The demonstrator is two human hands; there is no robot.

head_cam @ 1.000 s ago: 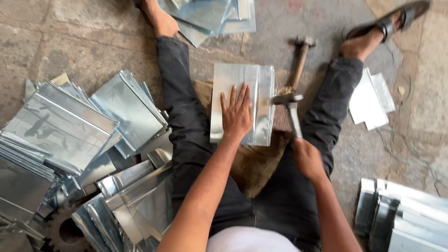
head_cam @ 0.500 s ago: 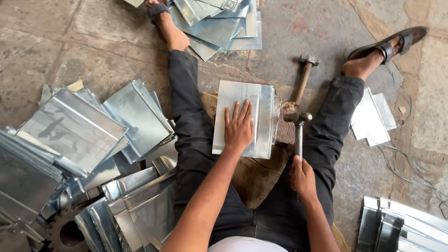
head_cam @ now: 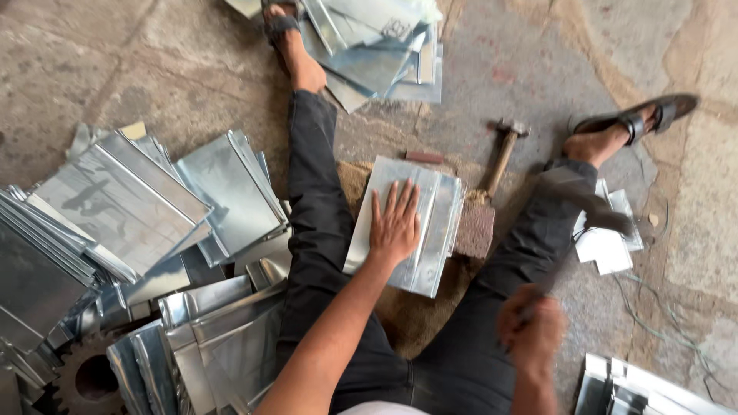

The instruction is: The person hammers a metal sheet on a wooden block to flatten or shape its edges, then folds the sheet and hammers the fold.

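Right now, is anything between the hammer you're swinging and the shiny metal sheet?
Nothing visible blocks it. The right hand holds the blurred hammer raised over the right leg, and the sheet lies open, with only the left hand flat on its left part.

My arms are bare from the elbow down, no sleeves, no watch, and nothing on my hands: left hand (head_cam: 393,223), right hand (head_cam: 530,332). I wear dark, near-black trousers (head_cam: 323,230) down to the ankles, and dark strapped sandals (head_cam: 653,111) on bare feet. A strip of pale shirt (head_cam: 377,407) shows at my waist.
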